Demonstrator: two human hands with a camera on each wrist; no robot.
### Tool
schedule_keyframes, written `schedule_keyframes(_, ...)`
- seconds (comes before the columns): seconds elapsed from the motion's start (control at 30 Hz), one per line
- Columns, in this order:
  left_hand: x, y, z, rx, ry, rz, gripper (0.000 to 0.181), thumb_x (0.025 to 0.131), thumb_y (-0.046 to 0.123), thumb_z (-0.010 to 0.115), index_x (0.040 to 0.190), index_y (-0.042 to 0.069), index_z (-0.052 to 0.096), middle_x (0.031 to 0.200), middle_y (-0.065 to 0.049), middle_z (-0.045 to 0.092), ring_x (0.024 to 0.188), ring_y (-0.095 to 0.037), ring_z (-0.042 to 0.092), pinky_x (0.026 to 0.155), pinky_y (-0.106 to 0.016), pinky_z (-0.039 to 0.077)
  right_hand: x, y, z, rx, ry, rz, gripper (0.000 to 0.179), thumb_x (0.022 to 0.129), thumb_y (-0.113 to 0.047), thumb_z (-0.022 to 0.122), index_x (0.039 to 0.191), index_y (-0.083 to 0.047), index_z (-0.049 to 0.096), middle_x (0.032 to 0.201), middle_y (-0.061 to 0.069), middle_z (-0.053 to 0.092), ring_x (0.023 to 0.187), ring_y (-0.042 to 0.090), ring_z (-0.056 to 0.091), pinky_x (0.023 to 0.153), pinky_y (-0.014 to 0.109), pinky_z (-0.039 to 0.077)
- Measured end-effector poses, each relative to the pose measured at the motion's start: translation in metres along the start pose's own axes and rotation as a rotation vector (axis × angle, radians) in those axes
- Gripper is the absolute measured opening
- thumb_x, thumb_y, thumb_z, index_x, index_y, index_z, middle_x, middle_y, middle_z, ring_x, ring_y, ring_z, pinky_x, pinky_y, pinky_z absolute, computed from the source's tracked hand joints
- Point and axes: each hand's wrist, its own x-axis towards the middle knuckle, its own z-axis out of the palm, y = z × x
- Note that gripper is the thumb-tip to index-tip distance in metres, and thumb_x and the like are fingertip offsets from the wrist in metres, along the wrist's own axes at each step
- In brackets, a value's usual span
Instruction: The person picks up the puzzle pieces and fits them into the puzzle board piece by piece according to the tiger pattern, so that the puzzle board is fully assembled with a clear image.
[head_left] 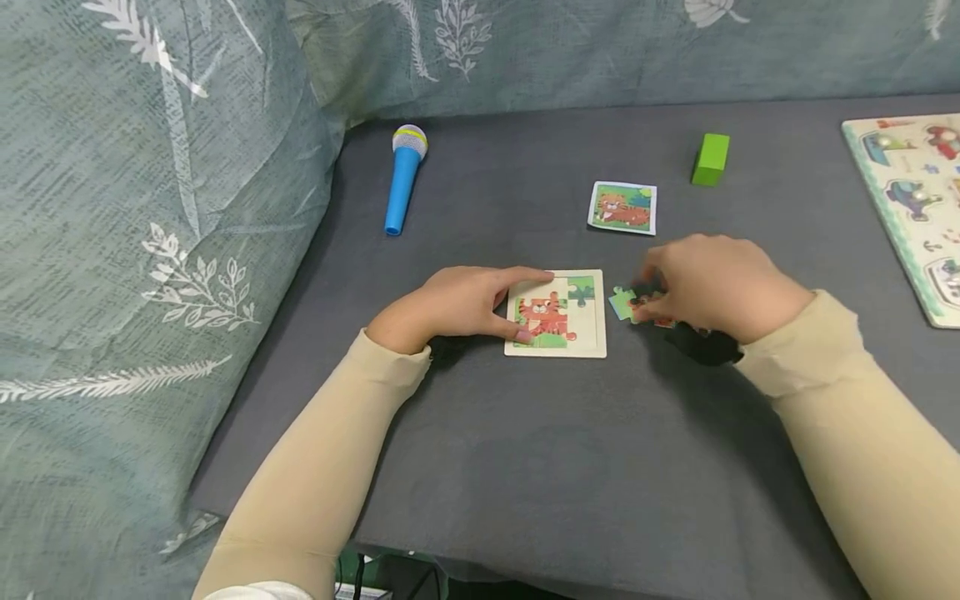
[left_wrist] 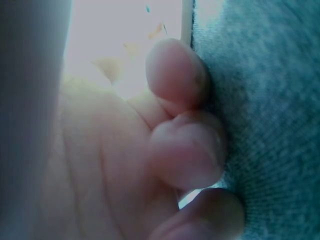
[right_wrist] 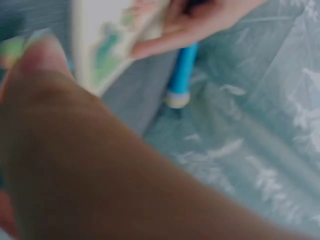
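My left hand holds the left side of a small puzzle tray, with the index finger along its top edge and the thumb on its lower left. Inside the tray are joined pieces forming a red striped tiger and a green corner piece; pale board shows between and around them. In the left wrist view, curled fingers lie beside the tray's edge. Just right of the tray, my right hand pinches at a green puzzle piece, thumb against it. More reddish pieces lie partly hidden under this hand.
A tiger picture card lies behind the tray, and a green block stands farther right. A blue toy microphone lies at the back left. At the right edge is a large picture board. Leaf-patterned cloth borders the grey table.
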Motion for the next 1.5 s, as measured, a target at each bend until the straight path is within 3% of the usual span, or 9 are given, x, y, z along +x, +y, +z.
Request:
schedule_keyframes(0.07, 0.003, 0.001, -0.001, 0.003, -0.012, -0.001, 0.079, 0.089, 0.047, 0.082, 0.159, 0.036, 0.046, 0.090, 0.001, 0.058, 0.078, -0.014, 0.054, 0.069, -0.035, 0.041, 0.001, 0.016, -0.001, 0.004, -0.079, 0.072, 0.048, 0.086, -0.044, 0.086, 0.120, -0.011, 0.073, 0.084, 0.000, 0.070, 0.075, 0.023, 0.063, 0.067, 0.053, 0.049)
schedule_keyframes(0.17, 0.005, 0.002, -0.001, 0.007, -0.027, -0.005, 0.079, 0.090, 0.048, 0.082, 0.159, 0.037, 0.045, 0.091, 0.000, 0.058, 0.079, -0.015, 0.054, 0.070, -0.035, 0.041, 0.004, 0.031, 0.000, 0.034, -0.117, 0.086, 0.059, 0.083, -0.044, 0.089, 0.123, -0.007, 0.066, 0.095, 0.004, 0.070, 0.086, 0.026, 0.062, 0.076, 0.056, 0.048)
schedule_keyframes(0.27, 0.004, 0.003, -0.002, 0.006, -0.030, -0.008, 0.079, 0.090, 0.048, 0.082, 0.159, 0.036, 0.045, 0.091, 0.000, 0.058, 0.079, -0.015, 0.054, 0.070, -0.034, 0.041, 0.007, 0.037, 0.002, 0.097, -0.139, 0.050, 0.054, 0.081, -0.033, 0.093, 0.117, -0.006, 0.064, 0.089, 0.001, 0.070, 0.085, 0.024, 0.063, 0.078, 0.052, 0.047)
schedule_keyframes(0.43, 0.000, 0.000, -0.002, 0.000, -0.019, -0.015, 0.079, 0.089, 0.048, 0.082, 0.159, 0.036, 0.046, 0.089, 0.001, 0.057, 0.078, -0.014, 0.054, 0.070, -0.034, 0.041, 0.011, 0.035, 0.003, 0.143, -0.156, -0.041, 0.031, 0.080, -0.016, 0.092, 0.101, -0.008, 0.070, 0.080, -0.004, 0.069, 0.080, 0.018, 0.063, 0.076, 0.042, 0.047)
schedule_keyframes(0.77, -0.004, -0.005, 0.000, -0.010, -0.010, -0.044, 0.078, 0.089, 0.047, 0.082, 0.158, 0.038, 0.046, 0.087, 0.001, 0.057, 0.076, -0.015, 0.053, 0.068, -0.034, 0.039, 0.019, 0.026, 0.000, 0.166, -0.192, -0.151, 0.012, 0.087, -0.009, 0.085, 0.087, -0.010, 0.073, 0.077, -0.003, 0.066, 0.061, 0.015, 0.057, 0.066, 0.036, 0.045)
schedule_keyframes(0.87, -0.002, -0.004, -0.001, -0.005, -0.012, -0.039, 0.078, 0.089, 0.047, 0.082, 0.158, 0.038, 0.046, 0.088, 0.000, 0.057, 0.076, -0.015, 0.053, 0.068, -0.034, 0.039, 0.018, 0.025, -0.001, 0.170, -0.166, -0.139, 0.010, 0.088, -0.005, 0.083, 0.095, -0.009, 0.078, 0.081, -0.003, 0.069, 0.061, 0.015, 0.060, 0.066, 0.037, 0.048)
schedule_keyframes(1.1, 0.003, -0.001, -0.001, 0.002, -0.015, -0.023, 0.077, 0.090, 0.047, 0.082, 0.158, 0.037, 0.047, 0.088, 0.001, 0.057, 0.077, -0.015, 0.053, 0.069, -0.035, 0.040, 0.014, 0.029, -0.003, 0.153, -0.091, -0.123, 0.033, 0.086, -0.004, 0.085, 0.119, -0.006, 0.079, 0.093, 0.000, 0.072, 0.082, 0.018, 0.062, 0.070, 0.038, 0.048)
schedule_keyframes(1.37, 0.006, 0.001, -0.002, 0.014, -0.015, -0.014, 0.077, 0.089, 0.047, 0.082, 0.158, 0.037, 0.047, 0.089, 0.000, 0.057, 0.077, -0.015, 0.054, 0.069, -0.035, 0.040, 0.008, 0.029, -0.006, 0.178, 0.071, -0.036, 0.016, 0.085, -0.002, 0.084, 0.099, -0.009, 0.079, 0.084, 0.001, 0.071, 0.076, 0.020, 0.064, 0.071, 0.043, 0.048)
schedule_keyframes(1.5, 0.006, 0.001, -0.002, 0.007, -0.020, -0.015, 0.077, 0.090, 0.047, 0.081, 0.158, 0.037, 0.046, 0.089, 0.000, 0.057, 0.077, -0.015, 0.053, 0.069, -0.035, 0.040, 0.007, 0.018, -0.006, 0.241, 0.114, -0.060, 0.014, 0.086, 0.000, 0.083, 0.092, -0.010, 0.075, 0.085, 0.002, 0.072, 0.069, 0.020, 0.064, 0.069, 0.041, 0.050)
